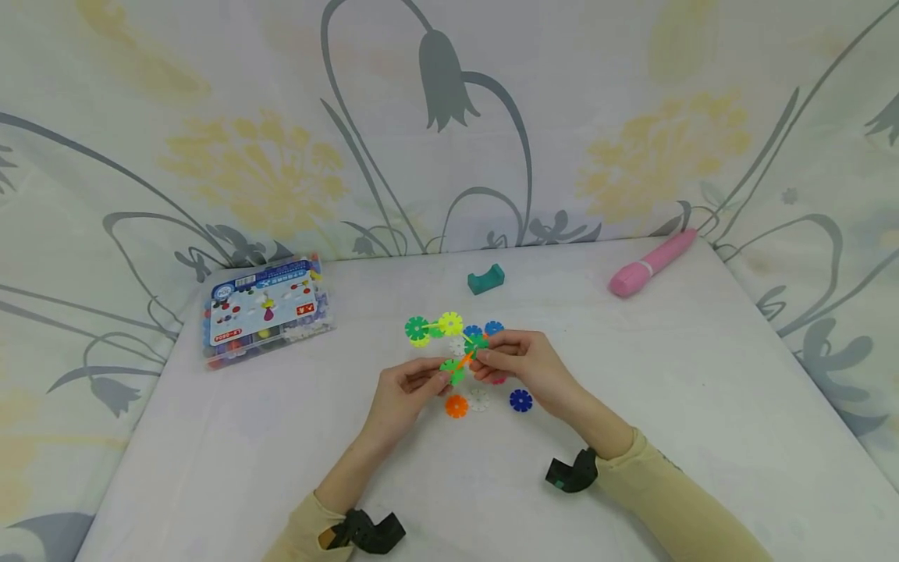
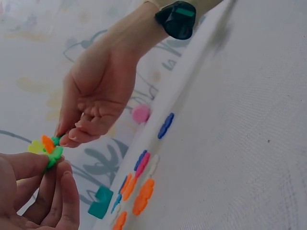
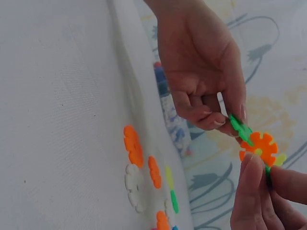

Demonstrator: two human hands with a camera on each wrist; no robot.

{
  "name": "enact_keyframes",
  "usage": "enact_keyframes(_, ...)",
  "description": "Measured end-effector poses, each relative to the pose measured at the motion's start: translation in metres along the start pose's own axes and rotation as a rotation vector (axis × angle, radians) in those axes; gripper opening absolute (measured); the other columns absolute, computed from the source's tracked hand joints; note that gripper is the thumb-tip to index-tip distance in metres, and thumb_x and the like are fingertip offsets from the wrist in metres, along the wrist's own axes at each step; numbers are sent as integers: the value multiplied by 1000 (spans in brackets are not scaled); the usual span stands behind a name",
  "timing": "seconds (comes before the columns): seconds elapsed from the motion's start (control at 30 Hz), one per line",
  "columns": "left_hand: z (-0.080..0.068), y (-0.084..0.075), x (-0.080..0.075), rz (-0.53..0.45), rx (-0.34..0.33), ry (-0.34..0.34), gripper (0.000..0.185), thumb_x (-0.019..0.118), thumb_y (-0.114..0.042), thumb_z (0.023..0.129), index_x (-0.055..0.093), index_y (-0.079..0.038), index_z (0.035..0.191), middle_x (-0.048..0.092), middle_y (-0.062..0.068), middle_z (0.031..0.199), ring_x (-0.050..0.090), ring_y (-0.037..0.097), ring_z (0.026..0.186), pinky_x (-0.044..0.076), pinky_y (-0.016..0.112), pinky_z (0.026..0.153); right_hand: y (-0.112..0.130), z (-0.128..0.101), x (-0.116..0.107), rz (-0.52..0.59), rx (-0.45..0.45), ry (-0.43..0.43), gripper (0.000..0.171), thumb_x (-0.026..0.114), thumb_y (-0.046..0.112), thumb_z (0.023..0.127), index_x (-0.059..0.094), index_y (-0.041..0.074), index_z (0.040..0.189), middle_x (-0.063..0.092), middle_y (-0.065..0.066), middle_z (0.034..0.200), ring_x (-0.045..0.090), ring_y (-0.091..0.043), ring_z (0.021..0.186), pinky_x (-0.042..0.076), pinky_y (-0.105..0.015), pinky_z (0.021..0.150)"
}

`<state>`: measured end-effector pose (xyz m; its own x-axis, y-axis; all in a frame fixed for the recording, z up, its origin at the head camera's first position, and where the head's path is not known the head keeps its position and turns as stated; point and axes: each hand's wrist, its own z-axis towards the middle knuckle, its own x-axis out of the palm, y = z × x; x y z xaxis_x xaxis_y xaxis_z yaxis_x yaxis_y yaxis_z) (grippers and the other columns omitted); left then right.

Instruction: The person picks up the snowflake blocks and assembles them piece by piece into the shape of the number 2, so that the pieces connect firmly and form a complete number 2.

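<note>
Orange disc point(image 3: 266, 143) held up over the bench point(image 1: 674, 390), on the near side of the teal block point(image 1: 487, 280), set between two green ones. Left hand point(image 1: 403, 392): grip pinching the light green disc point(image 3: 242, 128). Right hand point(image 1: 531, 368): grip pinching the dark green disc point(image 1: 475, 343). Loose blue disc point(image 1: 520, 400) also nearer than the block. Left of block, plastic case point(image 1: 263, 307); right of it, pink tube point(image 1: 649, 266). Behind it, flowered cloth point(image 1: 393, 117).
</note>
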<state>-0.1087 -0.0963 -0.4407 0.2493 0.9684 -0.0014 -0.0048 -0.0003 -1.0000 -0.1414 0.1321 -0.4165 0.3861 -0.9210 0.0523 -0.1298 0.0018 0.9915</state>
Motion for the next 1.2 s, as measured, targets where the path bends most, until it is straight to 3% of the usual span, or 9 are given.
enact_keyframes(0.13, 0, -1, -1, 14, 21, 22, 31, 66, -4, 95, 66, 7, 123, 69, 19, 97, 71, 28, 86, 59, 32, 83, 1, 0, 1, -29, -3, 2, 23, 64, 12, 98, 64, -9, 107, 72, -26, 100, 73, -18, 83, 60, -35, 81)
enact_keyframes(0.33, -2, -3, 1, 62, -30, 58, 29, 67, -11, 96, 68, 2, 122, 72, 21, 108, 71, 13, 91, 58, 27, 85, 1, 0, 1, -55, 4, 16, 25, 59, 14, 101, 65, -8, 109, 73, -7, 89, 72, -16, 83, 59, -30, 81)
enact_keyframes(0.53, -1, -2, 1, 121, -88, 126, 38, 67, -18, 96, 64, 1, 129, 70, 19, 114, 70, 24, 104, 55, 28, 91, 2, -1, 1, -15, 20, 4, 24, 58, 13, 101, 63, -8, 111, 72, -3, 87, 71, -16, 82, 59, -29, 81)
enact_keyframes(0.7, 0, -3, -7, 26, -123, 207, 57, 70, -23, 94, 48, -4, 143, 66, 18, 126, 68, 25, 111, 53, 33, 96, 3, -1, -1, 17, 21, 21, 25, 59, 15, 101, 63, -8, 110, 69, -2, 82, 67, -15, 76, 57, -26, 77)
enact_keyframes(0.87, 0, -8, -14, -105, -92, 275, 58, 58, -22, 99, 36, -3, 149, 60, 28, 134, 68, 32, 109, 53, 38, 96, 3, -2, -3, -5, 16, 57, 26, 61, 16, 99, 65, -10, 103, 66, -2, 76, 59, -14, 69, 54, -24, 70)
enact_keyframes(1.0, -1, -9, -11, 16, -62, 264, 50, 60, -24, 99, 49, -3, 143, 62, 25, 131, 69, 29, 103, 55, 33, 92, 2, -3, -1, -105, 27, 114, 24, 65, 17, 97, 69, -7, 98, 67, -2, 74, 59, -15, 67, 53, -26, 67)
enact_keyframes(1.2, -4, -8, 1, 242, -65, 209, 41, 76, -29, 89, 66, -14, 126, 68, 3, 119, 59, 18, 106, 49, 32, 90, -1, -3, 7, -265, 8, 136, 21, 69, 21, 95, 73, 0, 94, 66, -3, 73, 62, -18, 67, 53, -29, 66)
